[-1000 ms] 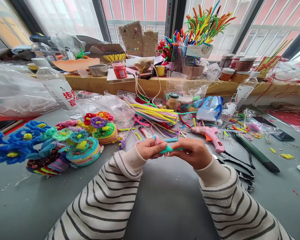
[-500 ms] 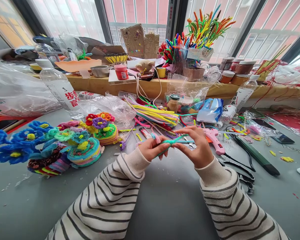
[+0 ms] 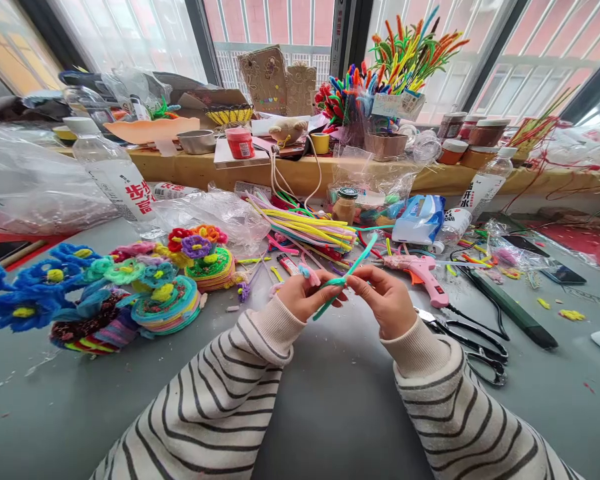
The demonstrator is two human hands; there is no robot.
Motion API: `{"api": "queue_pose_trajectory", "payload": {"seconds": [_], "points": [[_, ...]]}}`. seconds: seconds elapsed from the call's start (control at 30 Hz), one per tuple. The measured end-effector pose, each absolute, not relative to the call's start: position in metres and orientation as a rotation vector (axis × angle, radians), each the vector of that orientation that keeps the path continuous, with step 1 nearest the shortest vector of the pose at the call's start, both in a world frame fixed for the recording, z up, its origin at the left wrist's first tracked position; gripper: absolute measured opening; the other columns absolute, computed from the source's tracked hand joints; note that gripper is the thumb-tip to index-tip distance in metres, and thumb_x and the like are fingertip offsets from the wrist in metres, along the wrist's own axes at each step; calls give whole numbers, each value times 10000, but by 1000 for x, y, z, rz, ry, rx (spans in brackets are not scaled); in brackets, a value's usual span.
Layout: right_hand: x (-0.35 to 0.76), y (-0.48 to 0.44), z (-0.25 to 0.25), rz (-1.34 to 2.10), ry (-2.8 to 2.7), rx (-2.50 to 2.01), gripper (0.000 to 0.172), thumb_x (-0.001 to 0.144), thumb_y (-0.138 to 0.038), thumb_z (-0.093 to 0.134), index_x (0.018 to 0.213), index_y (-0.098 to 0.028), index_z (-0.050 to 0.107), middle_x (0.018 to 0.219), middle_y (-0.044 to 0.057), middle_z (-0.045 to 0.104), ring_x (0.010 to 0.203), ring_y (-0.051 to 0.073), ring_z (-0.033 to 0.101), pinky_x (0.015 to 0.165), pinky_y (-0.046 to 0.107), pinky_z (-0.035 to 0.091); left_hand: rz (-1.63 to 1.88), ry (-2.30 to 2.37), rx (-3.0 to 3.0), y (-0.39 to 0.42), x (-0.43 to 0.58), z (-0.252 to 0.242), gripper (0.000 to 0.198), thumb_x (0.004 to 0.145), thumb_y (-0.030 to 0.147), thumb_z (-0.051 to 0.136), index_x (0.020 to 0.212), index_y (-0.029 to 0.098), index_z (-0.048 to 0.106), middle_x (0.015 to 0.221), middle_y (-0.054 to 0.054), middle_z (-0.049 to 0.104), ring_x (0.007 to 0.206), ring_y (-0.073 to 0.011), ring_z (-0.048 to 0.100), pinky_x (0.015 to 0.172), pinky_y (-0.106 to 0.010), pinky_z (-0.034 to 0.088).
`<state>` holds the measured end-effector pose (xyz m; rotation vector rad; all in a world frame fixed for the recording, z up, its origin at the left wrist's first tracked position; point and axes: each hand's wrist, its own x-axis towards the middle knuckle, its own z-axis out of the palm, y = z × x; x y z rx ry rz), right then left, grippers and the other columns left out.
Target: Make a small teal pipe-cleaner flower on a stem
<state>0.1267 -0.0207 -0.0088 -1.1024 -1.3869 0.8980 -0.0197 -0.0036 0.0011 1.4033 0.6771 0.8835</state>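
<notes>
Both of my hands meet above the grey table (image 3: pixel 330 400), pinching a teal pipe cleaner (image 3: pixel 353 268) between them. My left hand (image 3: pixel 307 295) is closed on its lower part, with a small pink fuzzy piece (image 3: pixel 307 272) held at the fingertips. My right hand (image 3: pixel 386 297) is closed on the stem near the middle, whose upper end rises slanting to the right. Striped sleeves cover both forearms.
Finished pipe-cleaner flowers (image 3: pixel 100 293) lie at the left. A loose pile of pipe cleaners (image 3: pixel 310 227), a pink glue gun (image 3: pixel 423 273) and scissors (image 3: pixel 473 340) lie beyond and right of my hands. Plastic bottles (image 3: pixel 113 173), bags and jars crowd the wooden ledge (image 3: pixel 305 170).
The teal pipe cleaner has turned from lying level between my hands to slanting upward to the right. My right hand has drawn closer to the left.
</notes>
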Motion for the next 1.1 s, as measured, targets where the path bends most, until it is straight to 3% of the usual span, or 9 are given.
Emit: {"api": "queue_pose_trajectory", "payload": {"seconds": [0.27,0.63,0.77,0.97,1.1], "points": [[126,-24,-4,823,-1420,-1182,168,640,-320,583,616,-164,526,617,-1,507,581,111,485,548,246,397,866,747,1290,-2,-18,4,251,628,322,585,711,99,506,590,-21,606,541,-115,587,528,-239,499],[132,-18,-11,1560,-1314,-779,133,634,-290,603,654,-181,530,574,-33,507,576,97,467,547,251,371,936,633,1334,-9,-18,9,199,659,290,565,673,117,466,519,16,579,457,-71,544,444,-178,453],[138,-19,-6,1517,-1445,-775,115,632,-241,612,632,-175,519,607,-28,516,609,94,478,568,242,370,833,569,1335,-8,-20,9,219,654,304,567,652,120,449,491,18,565,425,-72,528,422,-183,439],[137,-21,-2,1468,-1506,-755,235,544,-192,679,695,-187,498,651,-33,494,595,92,473,546,239,385,608,459,1277,-8,-24,10,212,663,299,561,634,117,455,448,21,547,386,-70,508,406,-183,423],[136,-25,-1,1342,-1588,-684,163,592,-181,646,717,-202,545,661,-23,480,595,91,456,532,232,375,445,406,1240,-9,-22,8,254,707,362,489,633,124,440,388,32,510,336,-65,476,377,-173,394]]}}
